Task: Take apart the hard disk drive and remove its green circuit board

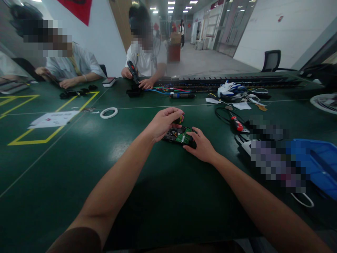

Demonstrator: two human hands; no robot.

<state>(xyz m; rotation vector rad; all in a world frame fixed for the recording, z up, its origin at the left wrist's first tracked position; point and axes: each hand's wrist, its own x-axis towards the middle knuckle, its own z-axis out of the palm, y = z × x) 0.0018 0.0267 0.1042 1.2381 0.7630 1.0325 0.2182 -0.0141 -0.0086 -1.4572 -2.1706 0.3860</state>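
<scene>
A hard drive [178,135] with a green circuit board on top lies flat on the dark green table [79,168], right in front of me. My left hand [164,122] hovers over its far left corner, fingers curled and pinched round a small dark tool with a yellow end. My right hand [201,144] rests on the drive's right side, fingers wrapped over its edge, holding it down.
A red-handled screwdriver [236,123] and black cable lie to the right, a blue bin [319,165] beyond. A white tape ring [108,112] and paper sheet [54,118] lie to the left. Two persons sit across the table; one holds a power screwdriver [133,72].
</scene>
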